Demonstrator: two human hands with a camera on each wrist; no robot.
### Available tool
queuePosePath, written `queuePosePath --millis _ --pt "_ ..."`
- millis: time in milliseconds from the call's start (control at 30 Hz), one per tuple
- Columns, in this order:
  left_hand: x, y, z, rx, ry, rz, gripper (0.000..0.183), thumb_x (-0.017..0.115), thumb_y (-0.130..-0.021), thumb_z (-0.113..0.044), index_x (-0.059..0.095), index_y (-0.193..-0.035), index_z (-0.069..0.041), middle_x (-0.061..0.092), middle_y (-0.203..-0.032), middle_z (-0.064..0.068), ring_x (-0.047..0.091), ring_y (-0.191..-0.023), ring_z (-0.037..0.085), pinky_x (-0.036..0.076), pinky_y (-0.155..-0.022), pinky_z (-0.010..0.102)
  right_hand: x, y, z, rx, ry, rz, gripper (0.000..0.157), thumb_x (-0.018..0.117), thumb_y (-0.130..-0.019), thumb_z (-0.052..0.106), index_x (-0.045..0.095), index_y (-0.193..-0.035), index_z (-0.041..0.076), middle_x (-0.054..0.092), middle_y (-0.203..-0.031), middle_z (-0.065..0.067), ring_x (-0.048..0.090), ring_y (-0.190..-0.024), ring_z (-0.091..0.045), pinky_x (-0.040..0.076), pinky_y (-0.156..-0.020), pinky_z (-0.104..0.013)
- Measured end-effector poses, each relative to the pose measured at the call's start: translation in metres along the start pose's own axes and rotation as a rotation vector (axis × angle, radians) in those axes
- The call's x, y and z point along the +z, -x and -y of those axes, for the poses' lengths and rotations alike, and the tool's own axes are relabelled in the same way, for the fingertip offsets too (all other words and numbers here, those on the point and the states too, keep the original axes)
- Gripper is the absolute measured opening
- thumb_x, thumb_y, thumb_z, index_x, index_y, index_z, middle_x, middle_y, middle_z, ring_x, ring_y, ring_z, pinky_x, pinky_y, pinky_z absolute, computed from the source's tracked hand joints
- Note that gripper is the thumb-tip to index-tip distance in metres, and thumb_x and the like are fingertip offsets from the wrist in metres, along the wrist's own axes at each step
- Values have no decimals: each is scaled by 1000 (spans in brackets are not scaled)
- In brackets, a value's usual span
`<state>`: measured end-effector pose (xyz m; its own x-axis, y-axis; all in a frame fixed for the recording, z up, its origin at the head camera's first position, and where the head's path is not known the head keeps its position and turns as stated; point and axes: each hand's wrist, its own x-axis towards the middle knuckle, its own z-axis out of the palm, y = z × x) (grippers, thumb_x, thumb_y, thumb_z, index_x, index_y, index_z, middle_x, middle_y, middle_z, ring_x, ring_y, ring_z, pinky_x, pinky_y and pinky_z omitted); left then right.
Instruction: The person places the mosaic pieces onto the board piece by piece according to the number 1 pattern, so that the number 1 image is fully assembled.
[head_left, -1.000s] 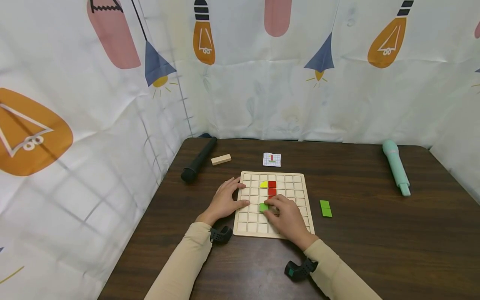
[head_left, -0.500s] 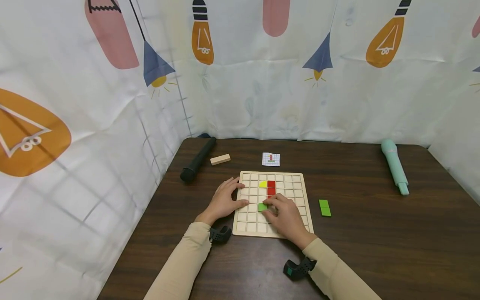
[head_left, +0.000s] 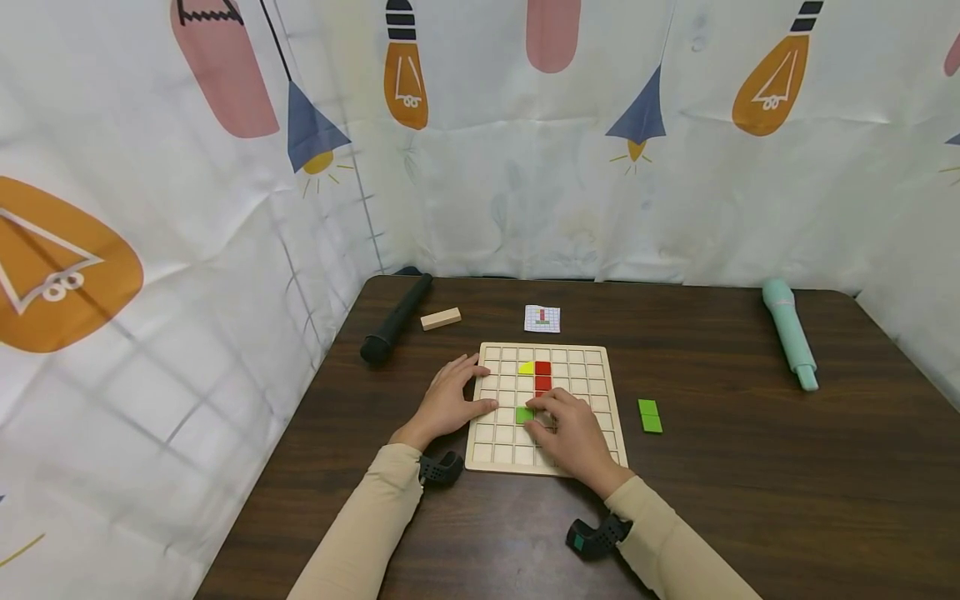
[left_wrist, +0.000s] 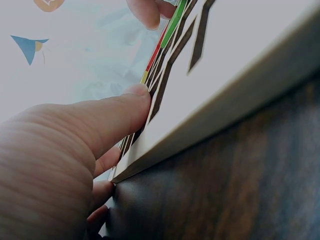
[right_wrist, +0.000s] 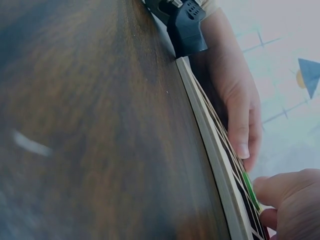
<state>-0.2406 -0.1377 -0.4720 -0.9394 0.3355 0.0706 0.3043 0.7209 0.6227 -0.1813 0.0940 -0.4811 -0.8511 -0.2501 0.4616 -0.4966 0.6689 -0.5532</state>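
A light wooden grid board [head_left: 495, 437] lies flat on the table. My left hand [head_left: 444, 402] rests at its left side. In the left wrist view, the thumb [left_wrist: 117, 112] presses on the board's top and the other fingers lie along its edge. Over the board's middle, my right hand [head_left: 576, 433] pinches a green square tile [head_left: 524, 415] between thumb and fingertips; the tile sits low at a grid cell. Red tiles [head_left: 542, 368] run in a column above, the lowest partly hidden by the right hand. Beside the top one is a yellow cut-corner tile [head_left: 527, 368].
Two green tiles [head_left: 650, 416] lie right of the board. Behind it is a small pattern card [head_left: 542, 318]. A wooden block [head_left: 440, 318] and black microphone [head_left: 393, 321] are at the back left, a mint-green microphone [head_left: 790, 333] at the right. Printed curtains hang behind.
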Motion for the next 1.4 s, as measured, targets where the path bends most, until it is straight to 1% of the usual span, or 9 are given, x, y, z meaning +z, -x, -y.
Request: queuePosePath --millis 233,433,633,667,867,900,1133,1267,1400 --pt "0 -1 -1 -6 10 5 56 75 -84 -40 59 -132 -15 35 -156 4 21 -148 24 17 -116 57 -9 1 -9 -11 -16 -74 18 79 -82 14 76 -99 11 67 -95 3 62 -85 -14 51 -73 -35" --pt "1 -3 0 -22 8 13 57 76 -84 -41 59 -133 -16 33 -157 0 19 -148 21 17 -116 56 -25 3 -26 29 -6 -140 15 77 -83 12 75 -98 11 68 -95 2 63 -85 -16 52 -72 -38" --pt "0 -2 0 -15 4 12 56 75 -84 -40 59 -133 -16 34 -157 2 20 -148 23 18 -116 57 -39 8 -39 91 4 -151 16 75 -85 13 75 -101 9 69 -101 -1 64 -92 -22 50 -76 -43" --pt "0 -1 0 -13 6 12 56 75 -84 -40 59 -133 -16 34 -157 2 20 -148 23 18 -116 57 -42 9 -41 100 -2 -152 17 75 -86 12 75 -102 8 69 -101 -2 63 -88 -23 49 -73 -43" --pt "0 0 0 -7 7 8 56 75 -84 -40 59 -132 -16 34 -157 3 21 -148 24 19 -115 58 -60 13 -56 138 30 -188 19 74 -87 12 74 -105 7 67 -100 -6 62 -85 -25 49 -70 -43" --pt "0 0 1 -9 5 9 56 75 -84 -41 59 -132 -16 34 -157 3 20 -148 24 19 -115 58 -63 14 -59 147 43 -196 19 74 -87 12 74 -105 7 67 -100 -6 63 -89 -25 49 -72 -44" --pt "1 -1 3 -15 0 13 56 75 -84 -40 59 -133 -16 34 -157 2 20 -148 22 16 -117 56 -84 20 -79 196 102 -223 17 72 -88 13 74 -104 8 66 -101 -7 62 -87 -25 47 -68 -41" --pt "2 -1 3 -14 0 11 56 75 -85 -40 59 -133 -16 34 -157 3 20 -148 22 16 -117 56 -96 26 -91 217 119 -236 17 71 -89 11 73 -106 6 65 -101 -10 61 -91 -30 48 -74 -49" --pt "1 -1 2 -17 7 8 56 75 -84 -41 59 -133 -16 34 -157 2 20 -148 22 18 -116 57 -108 32 -100 255 127 -218 20 69 -91 12 72 -108 3 63 -106 -15 60 -95 -36 47 -79 -56"
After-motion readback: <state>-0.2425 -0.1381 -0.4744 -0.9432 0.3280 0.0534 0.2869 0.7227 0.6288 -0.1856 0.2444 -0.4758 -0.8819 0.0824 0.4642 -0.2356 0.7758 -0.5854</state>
